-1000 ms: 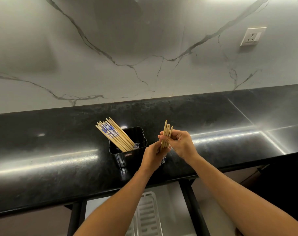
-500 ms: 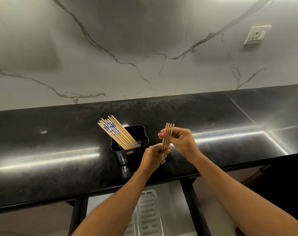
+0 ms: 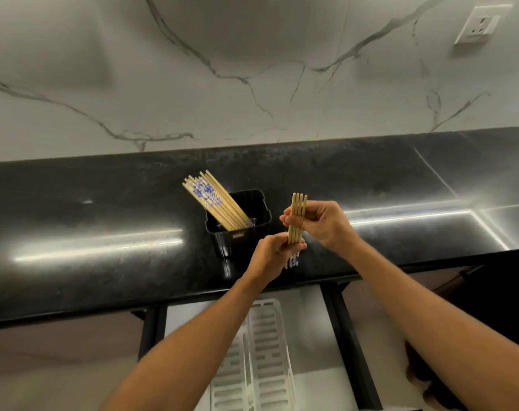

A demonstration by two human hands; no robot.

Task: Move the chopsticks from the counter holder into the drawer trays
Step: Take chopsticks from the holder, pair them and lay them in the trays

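A small bundle of pale wooden chopsticks [image 3: 294, 235] stands nearly upright above the near edge of the counter [image 3: 104, 203], clamped between both hands. The left hand [image 3: 268, 258] curls around its lower end, where blue-and-white patterned tips poke out below the fingers. The right hand [image 3: 325, 223] pinches the upper part, with the blunt square ends lined up in a flat row above the thumb.

Just left of the hands sits the holder [image 3: 247, 237], a black, glossy, rectangular plastic tub. The remaining chopsticks [image 3: 215, 204] lean in it toward the far left, smooth tan sticks with blue patterned bands.

The counter is polished black stone with bright streaks of reflected light. Behind it rises a white marble wall [image 3: 252, 54] with grey veins, and a white socket [image 3: 479, 25] is at the far right. Below the near edge, an open drawer [image 3: 310, 321] holds white slotted plastic trays [image 3: 267, 336].
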